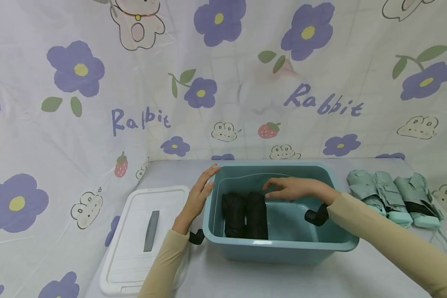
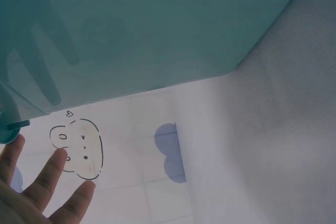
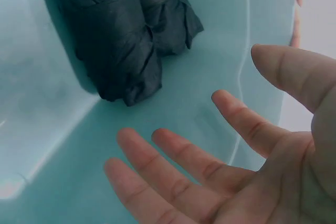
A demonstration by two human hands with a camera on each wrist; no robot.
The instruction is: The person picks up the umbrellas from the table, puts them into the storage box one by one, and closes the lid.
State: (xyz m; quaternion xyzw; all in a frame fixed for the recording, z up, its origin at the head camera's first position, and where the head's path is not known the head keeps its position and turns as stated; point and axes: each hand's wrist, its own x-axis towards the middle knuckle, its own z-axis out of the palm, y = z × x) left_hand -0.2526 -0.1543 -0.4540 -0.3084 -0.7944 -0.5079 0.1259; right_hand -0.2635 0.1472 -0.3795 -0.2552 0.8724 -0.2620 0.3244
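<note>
A teal plastic bin point(image 1: 275, 253) stands on the table with two black folded umbrellas point(image 1: 257, 217) side by side against its left end. My left hand point(image 1: 198, 194) rests on the bin's left rim near the far corner, its fingers extended. In the left wrist view, fingers point(image 2: 44, 179) spread beside the bin's outer wall. Inside the bin's opening, my right hand point(image 1: 292, 188) hovers just right of the black umbrellas. The right wrist view has its fingers point(image 3: 152, 169) spread and holding nothing, apart from the umbrellas' ends point(image 3: 126, 77).
Several pale green folded umbrellas point(image 1: 385, 194) lie on the table right of the bin. A white lid point(image 1: 134, 240) with a grey handle point(image 1: 151, 231) lies flat on the left. Behind the table hangs a flower-and-rabbit printed cloth point(image 1: 246, 111).
</note>
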